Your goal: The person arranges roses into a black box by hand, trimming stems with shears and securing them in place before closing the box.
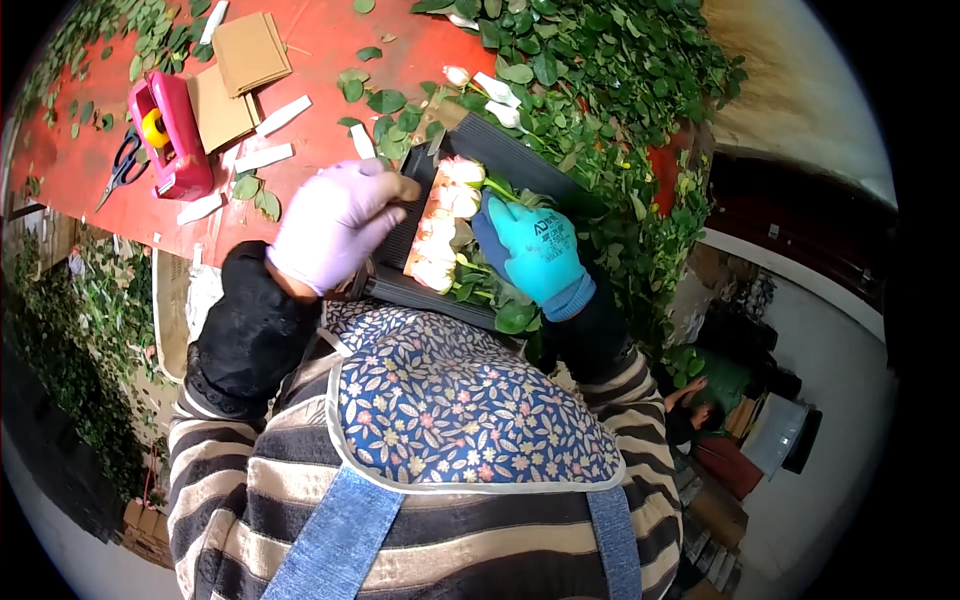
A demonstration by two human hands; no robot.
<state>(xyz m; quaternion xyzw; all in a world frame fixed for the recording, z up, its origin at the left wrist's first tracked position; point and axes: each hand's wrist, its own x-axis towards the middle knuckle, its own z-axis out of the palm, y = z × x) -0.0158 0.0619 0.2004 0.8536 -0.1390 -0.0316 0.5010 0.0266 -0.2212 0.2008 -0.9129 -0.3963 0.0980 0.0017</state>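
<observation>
And here are the pale pink roses [437, 240], heads lined up in a row inside the black ridged tray [530, 158], at the near edge of the red table [315, 45]! The lilac-gloved left hand [335, 225] is just beside the roses, knuckles bent, and whether it pinches anything, one cannot tell. Across the row, apart from it, the teal-gloved right hand [542, 250] lies over the leafy stems [515, 318] by the heads; its grip is hidden. Over on the left, scissors [122, 166] lie beside a pink tape dispenser [185, 155]
</observation>
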